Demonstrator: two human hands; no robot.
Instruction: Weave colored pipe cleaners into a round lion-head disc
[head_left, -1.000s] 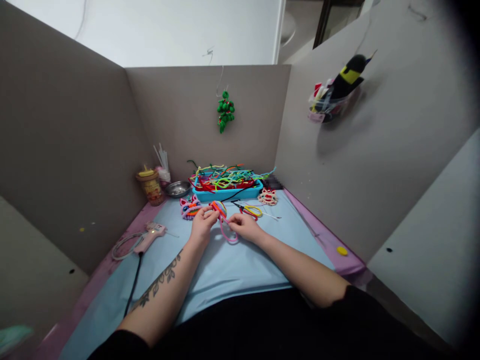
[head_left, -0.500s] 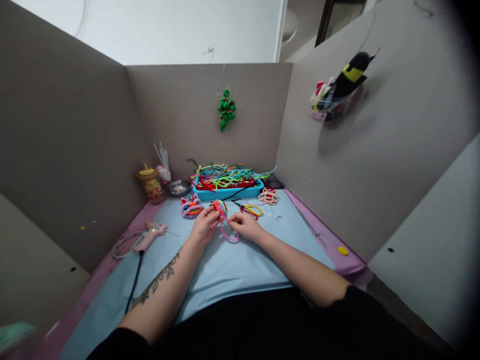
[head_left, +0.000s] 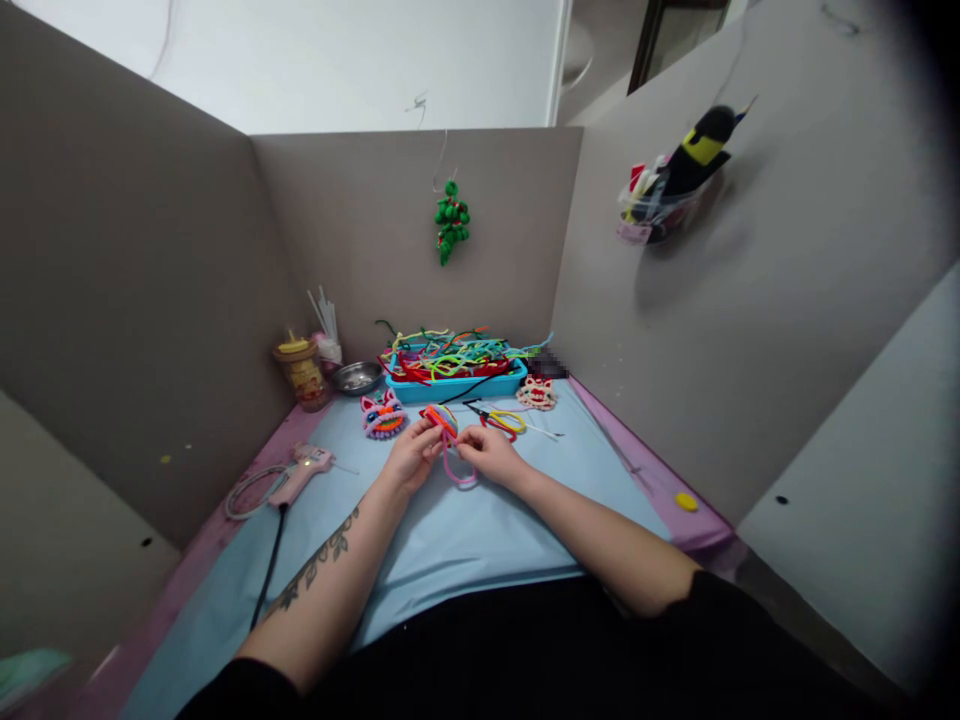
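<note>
Between the fingers of my left hand (head_left: 413,455) is a small multicoloured fuzzy piece (head_left: 442,420), striped in orange, pink, yellow and blue. A pink pipe cleaner (head_left: 459,482) hangs from it in a loop below both hands. My right hand (head_left: 489,452) pinches the pink pipe cleaner close to the piece; its fingertips are partly hidden. Left of the piece lies a purple and orange pipe-cleaner animal face (head_left: 383,416). Just past my right hand are yellow-and-red-handled scissors (head_left: 506,422) and black-tipped pliers (head_left: 480,410).
A blue tray (head_left: 456,388) heaped with coloured pipe cleaners stands at the back, a metal bowl (head_left: 358,377) beside it. Left lies a pink glue gun (head_left: 301,474) with its cable. A cream animal face (head_left: 537,393) is back right, a yellow disc (head_left: 685,501) at the right edge.
Both hands stay nearly in place. The multicoloured piece has tilted slightly in my left fingers, and the pink loop has shifted a little.
</note>
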